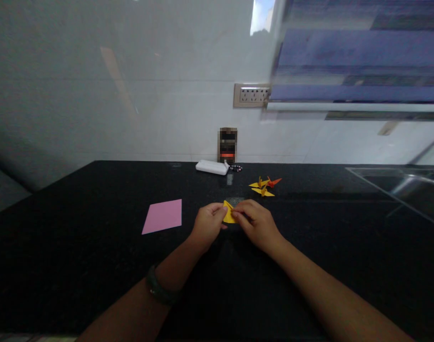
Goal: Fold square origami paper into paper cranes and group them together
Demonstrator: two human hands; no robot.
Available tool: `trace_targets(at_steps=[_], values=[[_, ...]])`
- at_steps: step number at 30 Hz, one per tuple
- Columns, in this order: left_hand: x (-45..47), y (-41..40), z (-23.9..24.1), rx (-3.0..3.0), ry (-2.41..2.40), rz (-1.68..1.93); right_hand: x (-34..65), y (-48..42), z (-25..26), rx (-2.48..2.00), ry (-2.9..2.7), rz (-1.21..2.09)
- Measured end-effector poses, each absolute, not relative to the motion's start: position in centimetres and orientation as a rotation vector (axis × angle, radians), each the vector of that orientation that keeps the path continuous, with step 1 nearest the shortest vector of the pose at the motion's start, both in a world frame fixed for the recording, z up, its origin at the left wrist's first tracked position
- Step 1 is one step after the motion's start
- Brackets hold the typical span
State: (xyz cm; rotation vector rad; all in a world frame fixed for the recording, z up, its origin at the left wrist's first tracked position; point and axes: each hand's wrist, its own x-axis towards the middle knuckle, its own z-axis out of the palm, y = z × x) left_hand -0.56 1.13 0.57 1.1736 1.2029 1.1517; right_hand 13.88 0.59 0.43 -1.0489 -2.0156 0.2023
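A small piece of folded yellow paper is held above the dark countertop between both hands. My left hand pinches its left side with the thumb on top. With thumb and fingertips, my right hand grips its upper right part, where a folded edge shows. Part of the paper is hidden behind the fingers. Left of my hands lies a flat square of pink paper. Beyond my right hand, folded paper cranes stand close together: two yellow ones, the nearer yellow crane in front, and an orange crane.
A white power bank with a beaded strap lies near the wall. Behind it, a blurred-out phone-like object leans on the wall below a socket panel. A sink is set into the black countertop at right.
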Motion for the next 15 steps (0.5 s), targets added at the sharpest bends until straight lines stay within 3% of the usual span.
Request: trace_targets(at_steps=[10,15], values=[[-0.8,1.4,-0.5,1.464,1.197,1.075,13.4,1.2,0.1,-1.193,-1.539,1.001],[-0.9,1.4,-0.7,1.568,1.199,1.047,13.5,1.0,0.7,-1.186,-1.464,1.251]])
